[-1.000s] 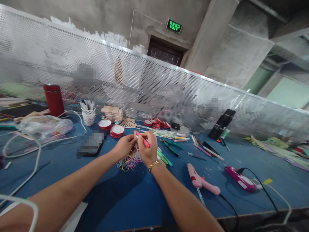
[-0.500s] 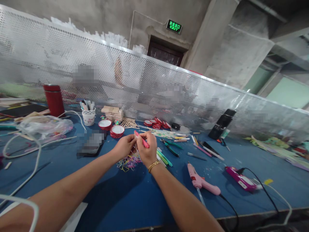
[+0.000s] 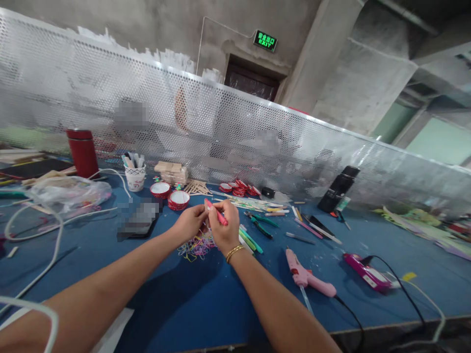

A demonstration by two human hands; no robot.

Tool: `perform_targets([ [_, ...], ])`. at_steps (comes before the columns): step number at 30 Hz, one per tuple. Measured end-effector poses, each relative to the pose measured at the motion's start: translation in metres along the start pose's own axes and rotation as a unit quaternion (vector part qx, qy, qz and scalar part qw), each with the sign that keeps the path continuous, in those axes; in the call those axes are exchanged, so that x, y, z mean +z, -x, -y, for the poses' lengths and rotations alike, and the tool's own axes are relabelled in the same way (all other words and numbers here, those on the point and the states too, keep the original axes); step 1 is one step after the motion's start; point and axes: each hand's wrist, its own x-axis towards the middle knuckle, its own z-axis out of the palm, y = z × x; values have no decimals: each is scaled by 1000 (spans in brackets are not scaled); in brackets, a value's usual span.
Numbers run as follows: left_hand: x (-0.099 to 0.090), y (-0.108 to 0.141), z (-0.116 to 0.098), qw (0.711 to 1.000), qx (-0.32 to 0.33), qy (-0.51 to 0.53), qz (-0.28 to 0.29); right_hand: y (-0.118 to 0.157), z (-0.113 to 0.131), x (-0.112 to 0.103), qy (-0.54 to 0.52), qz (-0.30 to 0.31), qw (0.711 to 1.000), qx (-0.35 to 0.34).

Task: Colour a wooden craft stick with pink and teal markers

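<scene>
My right hand [image 3: 226,226], with a gold chain bracelet at its wrist, is closed around a pink marker [image 3: 222,218]. The marker slants up to the left, its tip end close to the fingers of my left hand [image 3: 191,223]. Those fingers are pinched together, and whatever they hold is too small and hidden to name. Below both hands lies a pile of thin coloured loops [image 3: 196,246], like small rubber bands or clips. Several green and white markers [image 3: 250,240] rest beside my right wrist.
Right of my arm lie a pink glue gun [image 3: 307,277] and a purple power strip [image 3: 368,272]. Pliers [image 3: 259,225], red-rimmed round pieces [image 3: 178,198], a phone [image 3: 142,220], a paper cup of pens [image 3: 135,177] and a red flask [image 3: 81,152] stand or lie farther back.
</scene>
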Motion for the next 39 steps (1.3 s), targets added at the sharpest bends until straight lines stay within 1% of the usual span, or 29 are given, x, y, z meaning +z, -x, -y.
perform_targets([
  [8,0,2,-3,1000,-3,-6,2,-1,-1,0,11,-4,1000,4],
  [15,0,0,-1,1000,0,-4,1,0,0,0,1,9,1000,1],
  [21,0,1,-2,1000,-2,-9,-4,0,0,0,-2,4,1000,1],
  [25,0,1,-2,1000,-1,6,-6,0,0,0,-3,11,1000,0],
  [30,0,2,-5,1000,-6,-5,-6,-1,-2,1,2,-1,1000,3],
  [34,-1,2,-5,1000,-8,-12,-2,0,-1,0,-2,9,1000,4],
  [39,0,2,-4,1000,-10,-7,-2,0,0,0,4,5,1000,4],
])
